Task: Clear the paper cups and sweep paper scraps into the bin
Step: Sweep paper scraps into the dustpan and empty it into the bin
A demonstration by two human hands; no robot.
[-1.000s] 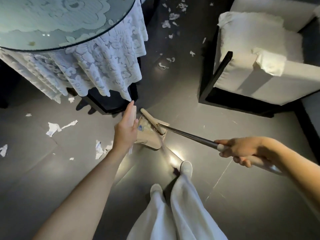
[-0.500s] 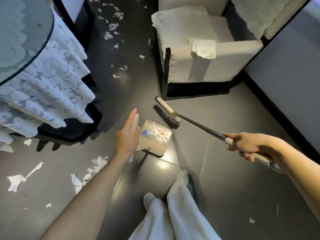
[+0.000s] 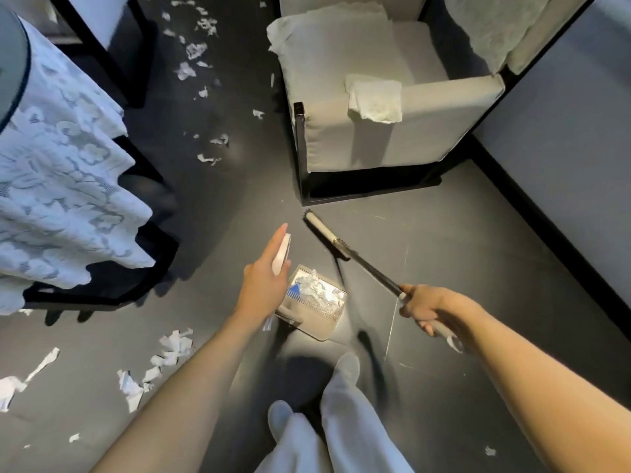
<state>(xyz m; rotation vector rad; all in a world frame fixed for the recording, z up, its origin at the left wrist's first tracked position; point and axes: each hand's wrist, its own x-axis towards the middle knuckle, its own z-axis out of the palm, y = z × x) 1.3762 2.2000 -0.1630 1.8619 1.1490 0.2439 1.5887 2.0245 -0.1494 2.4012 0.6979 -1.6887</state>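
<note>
- Dustpan: pale and boxy, with a row of comb teeth along one edge. We found it low over the dark floor, just ahead of our feet. We could not tell whether it touched the floor.
- Paper scraps: a white, crumpled heap inside the dustpan, with a blue patch at its left side.
- Left hand: clamped on the dustpan's white upright handle, forefinger stretched along it.
- Right hand: fingers curled tight round the pale end of the broom shaft.
- Broom: long, narrow head with a pale back and dark bristles, on a dark shaft. It was just beyond the dustpan and near the armchair base.
- Loose scraps: white torn pieces on the floor to our left, with more strewn far ahead between the armchair and the lace tablecloth.
- Armchair: cream-coloured on a black frame, with a white napkin draped over its arm.
</note>
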